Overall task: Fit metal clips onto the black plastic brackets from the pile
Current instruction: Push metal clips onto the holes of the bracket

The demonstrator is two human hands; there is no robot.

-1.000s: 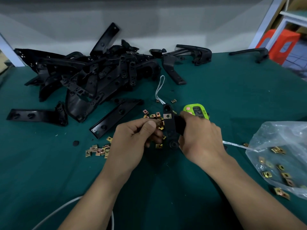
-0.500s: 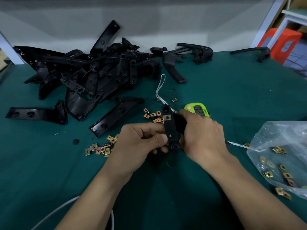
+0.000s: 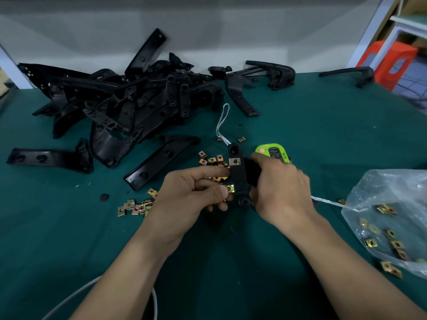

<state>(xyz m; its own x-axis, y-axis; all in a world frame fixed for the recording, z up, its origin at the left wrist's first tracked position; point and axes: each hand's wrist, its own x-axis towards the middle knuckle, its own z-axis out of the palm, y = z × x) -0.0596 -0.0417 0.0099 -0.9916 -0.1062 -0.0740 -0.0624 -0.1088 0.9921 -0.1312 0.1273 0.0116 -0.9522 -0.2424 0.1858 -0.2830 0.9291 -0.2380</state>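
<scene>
One clip (image 3: 235, 161) is already seated near the top of the bracket (image 3: 240, 179), so I'd call this piece roughly half done. My right hand (image 3: 282, 192) is wrapped round it, holding it just over the table (image 3: 323, 123) mid-view. My left hand (image 3: 191, 199) pinches a second clip (image 3: 230, 188) at the bracket's lower left edge; it doesn't look pushed home yet. The bracket is a slim matte black strip with a hole at each end. The pile (image 3: 129, 100) behind looks huge, so there's loads left.
</scene>
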